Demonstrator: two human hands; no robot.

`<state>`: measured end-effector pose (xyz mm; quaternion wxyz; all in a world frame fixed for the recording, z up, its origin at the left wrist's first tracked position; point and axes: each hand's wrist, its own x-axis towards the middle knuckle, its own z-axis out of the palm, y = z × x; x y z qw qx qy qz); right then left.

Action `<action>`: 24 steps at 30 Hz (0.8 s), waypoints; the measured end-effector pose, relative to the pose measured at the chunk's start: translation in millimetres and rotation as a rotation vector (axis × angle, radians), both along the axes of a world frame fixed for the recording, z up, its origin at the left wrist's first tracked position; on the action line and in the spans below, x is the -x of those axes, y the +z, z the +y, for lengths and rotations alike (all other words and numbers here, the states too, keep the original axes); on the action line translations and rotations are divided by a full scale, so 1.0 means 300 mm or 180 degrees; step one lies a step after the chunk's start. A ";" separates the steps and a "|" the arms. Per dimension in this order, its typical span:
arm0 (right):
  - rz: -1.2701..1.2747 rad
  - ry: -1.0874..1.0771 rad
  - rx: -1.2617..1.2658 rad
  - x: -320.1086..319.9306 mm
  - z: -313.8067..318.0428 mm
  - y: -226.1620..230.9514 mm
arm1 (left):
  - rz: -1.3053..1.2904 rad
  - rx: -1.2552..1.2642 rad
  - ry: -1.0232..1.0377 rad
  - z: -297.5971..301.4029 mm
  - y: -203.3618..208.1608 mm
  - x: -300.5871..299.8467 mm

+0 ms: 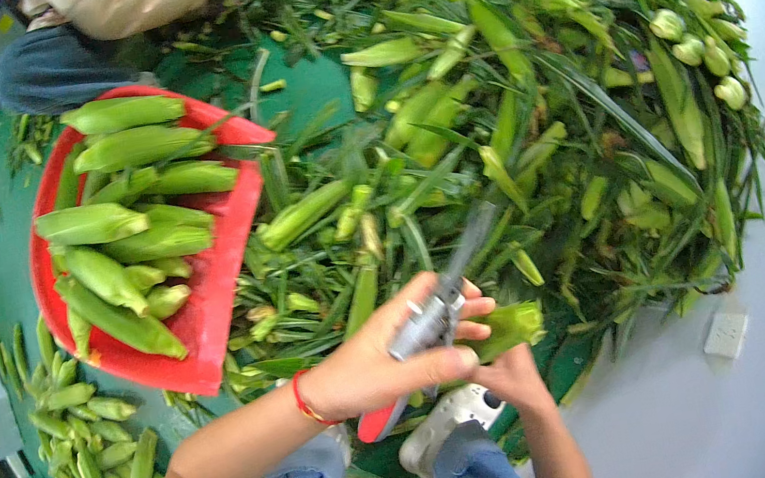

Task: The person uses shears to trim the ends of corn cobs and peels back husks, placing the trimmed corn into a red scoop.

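My left hand [403, 349], with a red cord round the wrist, is closed around a grey metal cutting tool that looks like pruning shears [433, 320]. The blade end points up and to the right, and a red part [384, 420] shows below the palm. Just right of it, my right hand [514, 377] grips a green ear of corn [511, 329] in its husk. The cut end of the ear faces right, and its other end is hidden behind my left hand. Its fingers are partly covered by the ear.
A red scoop-shaped container [219, 330] holding several husked ears stands at left. More ears [92, 466] lie at lower left. A large heap of leaves and ears [544, 138] reaches the pale wall with a white socket [726, 334]. Another person [130, 5] sits at upper left.
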<state>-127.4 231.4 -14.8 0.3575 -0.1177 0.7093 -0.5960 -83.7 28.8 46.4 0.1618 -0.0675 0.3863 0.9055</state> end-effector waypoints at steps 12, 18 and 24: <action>-0.0124 0.1473 0.0525 -0.074 -0.173 0.151 | -0.0675 0.0847 0.1383 -0.131 -0.180 -0.366; 0.2138 0.0504 -0.1225 0.096 -0.011 -0.066 | -0.0870 0.0173 0.3274 -0.528 -0.052 -0.475; 0.2232 0.0088 -0.1590 0.195 -0.020 -0.083 | -0.0778 0.0656 0.3453 -0.627 -0.086 -0.563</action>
